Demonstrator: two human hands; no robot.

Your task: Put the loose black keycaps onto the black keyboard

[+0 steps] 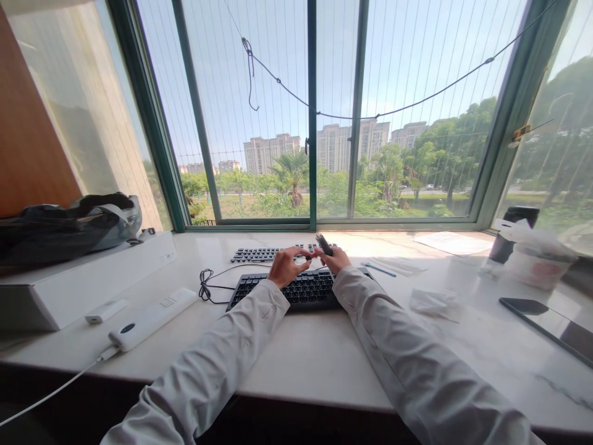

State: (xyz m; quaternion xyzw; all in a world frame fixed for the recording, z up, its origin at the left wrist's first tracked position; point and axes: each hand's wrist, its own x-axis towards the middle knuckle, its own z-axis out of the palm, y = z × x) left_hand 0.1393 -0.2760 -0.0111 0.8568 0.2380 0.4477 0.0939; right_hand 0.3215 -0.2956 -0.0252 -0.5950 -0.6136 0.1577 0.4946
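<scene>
My two hands meet over a black keyboard [301, 289] on a pale marble sill. A small dark tool [323, 245] sticks up from my right hand [334, 258], which grips it. My left hand [285, 266] is beside it, thumb and finger pinched toward the tool's lower end, apparently on something small that I cannot make out. A second keyboard [259, 254], light with dark keys, lies just behind. Both arms wear white sleeves.
A white box [92, 275] with a dark bag [60, 228] on it stands at the left, a white power strip [152, 318] in front. A phone [546, 321], crumpled tissue [433, 301], dark cup [509, 238], bagged container [532, 259] and blue pen [380, 269] lie right.
</scene>
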